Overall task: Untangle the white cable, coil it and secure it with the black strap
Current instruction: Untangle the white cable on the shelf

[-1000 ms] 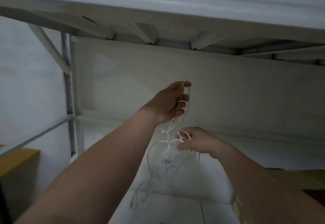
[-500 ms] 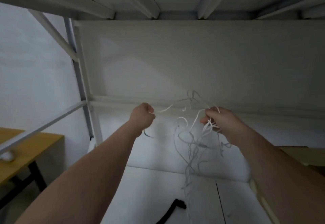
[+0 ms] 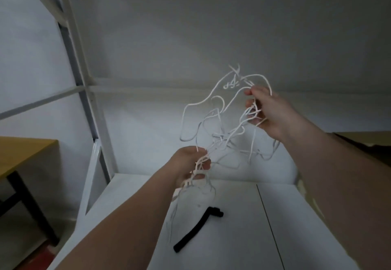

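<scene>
A thin white cable (image 3: 221, 137) hangs in a loose tangle of loops in the air between my hands. My left hand (image 3: 190, 165) grips its lower strands just above the white shelf surface (image 3: 232, 238). Higher up and to the right, my right hand (image 3: 267, 113) holds the upper strands, with loops rising above its fingers. The black strap (image 3: 195, 231) lies flat on the shelf surface below my left hand, apart from the cable, with one end bent over.
A white metal rack post (image 3: 78, 75) with a crossbar stands at the left. A yellow-topped table (image 3: 19, 153) with black legs is beyond it. A cardboard box (image 3: 359, 142) sits at the right edge. A white back panel closes the shelf.
My view tilted down, bringing the strap fully into sight. My left hand dropped lower and toward the centre, now gripping the bottom strands. My right hand rose and the tangle spread out.
</scene>
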`<action>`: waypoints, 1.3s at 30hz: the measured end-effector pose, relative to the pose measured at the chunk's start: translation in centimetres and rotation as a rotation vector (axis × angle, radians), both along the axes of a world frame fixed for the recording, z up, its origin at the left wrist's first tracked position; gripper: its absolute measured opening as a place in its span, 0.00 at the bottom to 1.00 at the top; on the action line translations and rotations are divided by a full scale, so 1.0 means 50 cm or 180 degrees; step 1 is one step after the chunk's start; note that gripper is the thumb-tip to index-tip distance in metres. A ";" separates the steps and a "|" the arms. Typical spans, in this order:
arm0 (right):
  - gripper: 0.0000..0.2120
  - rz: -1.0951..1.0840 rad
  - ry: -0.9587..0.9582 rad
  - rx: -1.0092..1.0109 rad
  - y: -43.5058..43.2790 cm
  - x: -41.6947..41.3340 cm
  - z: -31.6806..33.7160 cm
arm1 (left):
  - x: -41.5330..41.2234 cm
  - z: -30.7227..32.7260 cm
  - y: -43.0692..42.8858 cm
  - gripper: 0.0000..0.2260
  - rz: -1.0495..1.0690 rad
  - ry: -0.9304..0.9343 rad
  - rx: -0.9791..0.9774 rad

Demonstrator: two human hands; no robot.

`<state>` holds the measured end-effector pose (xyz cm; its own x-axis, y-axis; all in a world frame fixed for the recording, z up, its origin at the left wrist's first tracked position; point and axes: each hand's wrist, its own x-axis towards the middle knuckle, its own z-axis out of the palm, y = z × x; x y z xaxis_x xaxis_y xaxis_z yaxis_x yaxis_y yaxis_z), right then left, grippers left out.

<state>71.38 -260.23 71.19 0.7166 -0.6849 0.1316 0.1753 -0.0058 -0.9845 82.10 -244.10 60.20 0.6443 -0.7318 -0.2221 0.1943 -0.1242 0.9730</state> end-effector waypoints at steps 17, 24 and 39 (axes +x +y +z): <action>0.27 -0.0976 0.2889 -0.2890 0.010 -0.196 -0.198 | -0.109 0.053 0.126 0.08 0.0503 -0.0685 -0.0168; 0.30 0.0646 0.1538 -0.1845 0.164 -0.193 -0.185 | -0.199 0.091 0.109 0.11 -0.0325 -0.0842 -0.0466; 0.06 0.0605 0.1124 -0.0970 0.238 -0.155 -0.229 | -0.147 0.134 0.193 0.12 0.0199 -0.0843 -0.0778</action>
